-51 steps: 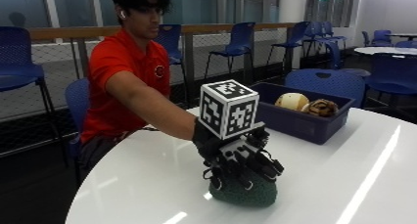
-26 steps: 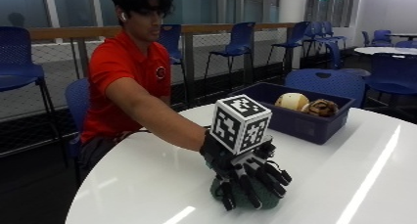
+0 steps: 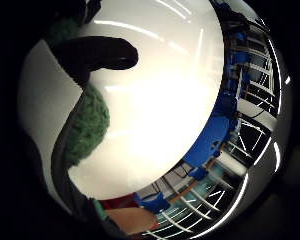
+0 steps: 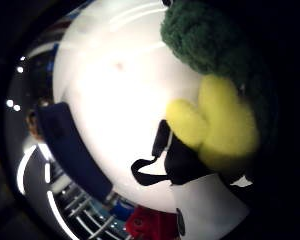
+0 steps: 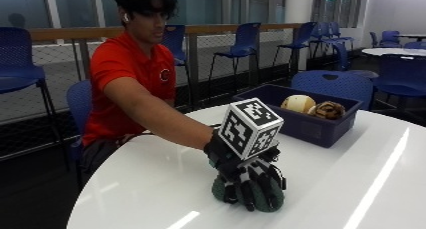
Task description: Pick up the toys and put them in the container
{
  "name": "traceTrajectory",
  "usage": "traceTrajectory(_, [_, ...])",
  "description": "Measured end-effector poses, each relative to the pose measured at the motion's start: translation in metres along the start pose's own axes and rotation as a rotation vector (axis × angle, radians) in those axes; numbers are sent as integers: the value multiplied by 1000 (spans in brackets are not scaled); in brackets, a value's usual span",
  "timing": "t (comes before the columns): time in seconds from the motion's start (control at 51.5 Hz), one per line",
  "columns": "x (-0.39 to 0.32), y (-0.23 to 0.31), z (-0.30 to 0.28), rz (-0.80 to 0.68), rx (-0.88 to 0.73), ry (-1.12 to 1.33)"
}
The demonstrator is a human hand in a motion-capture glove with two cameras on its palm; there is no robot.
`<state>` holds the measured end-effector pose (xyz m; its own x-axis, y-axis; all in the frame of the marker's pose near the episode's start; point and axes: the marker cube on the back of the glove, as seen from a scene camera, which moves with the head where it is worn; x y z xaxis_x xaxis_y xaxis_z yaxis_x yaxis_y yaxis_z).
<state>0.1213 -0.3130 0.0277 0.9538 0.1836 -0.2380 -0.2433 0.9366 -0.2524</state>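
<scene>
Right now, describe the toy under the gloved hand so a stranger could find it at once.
On the round white table, look near the front edge, well away from the blue container at the back. There the gloved right hand curls over a green plush toy. Unlike the tan and brown toys in the container, it is fuzzy dark green with yellow parts.

A green plush toy [image 5: 265, 199] with a yellow part [image 4: 225, 130] sits low in the frame's centre on the white table; right of centre, a dark blue container [image 5: 313, 126] holds a cream toy [image 5: 297, 103] and a brown one [image 5: 329, 110]
</scene>
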Motion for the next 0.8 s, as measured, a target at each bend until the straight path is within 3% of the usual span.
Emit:
traceTrajectory(0.155, [-4, -1, 2, 25, 66, -62])
traceTrajectory(0.505, [-8, -1, 9, 25, 452, -138])
traceTrajectory(0.796, [-9, 19, 7, -18, 462, -115])
